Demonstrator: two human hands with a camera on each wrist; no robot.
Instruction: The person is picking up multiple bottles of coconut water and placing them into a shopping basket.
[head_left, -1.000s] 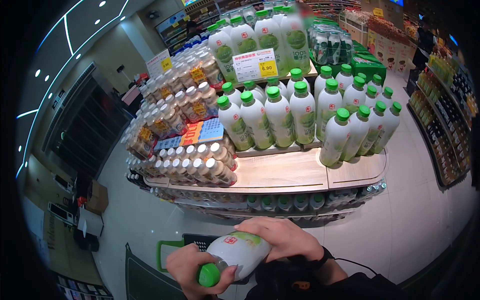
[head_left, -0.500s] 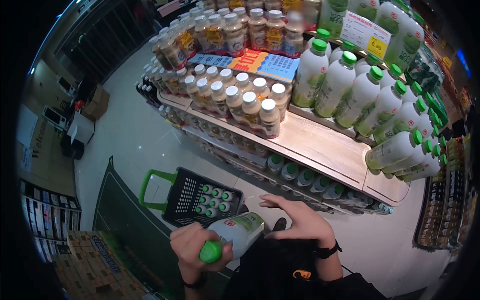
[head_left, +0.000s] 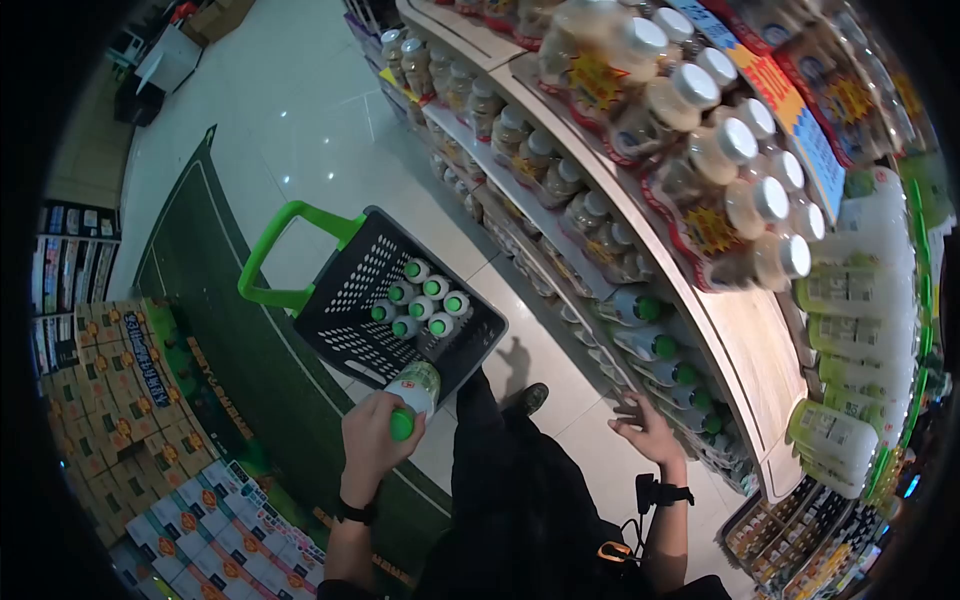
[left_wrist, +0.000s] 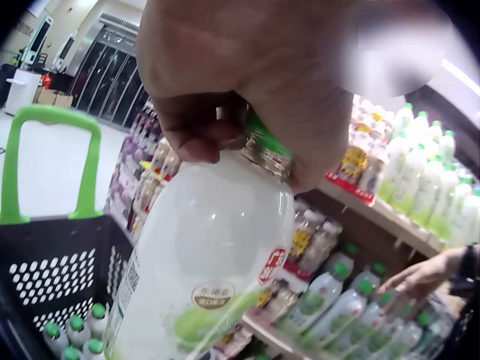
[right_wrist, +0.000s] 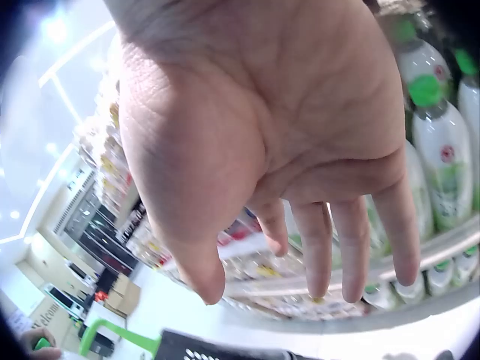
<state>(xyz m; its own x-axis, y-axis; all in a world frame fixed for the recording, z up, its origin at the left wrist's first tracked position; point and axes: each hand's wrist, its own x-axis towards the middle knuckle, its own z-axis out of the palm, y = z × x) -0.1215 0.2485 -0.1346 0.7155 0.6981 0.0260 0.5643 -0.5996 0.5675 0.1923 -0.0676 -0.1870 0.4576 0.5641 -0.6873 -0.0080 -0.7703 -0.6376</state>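
My left hand grips a white bottle with a green label round its neck, just under the green cap. In the left wrist view the bottle hangs tilted below curled fingers, its printed side showing. Beyond its base in the head view is a dark shopping basket with a green handle. Several green-capped bottles stand together inside that basket. Off to the right, beside the shelf, my right hand hangs with nothing in it; the right wrist view shows its fingers extended downward.
A tiered display shelf runs along the right, loaded with white-capped bottles and green-capped ones. Stacked cartons stand at the left beside a dark green mat. Pale tiles cover the floor.
The view has turned down and left toward the basket. My right hand has let go of the bottle and dropped to the right. My left hand has carried the bottle to the basket's near edge.
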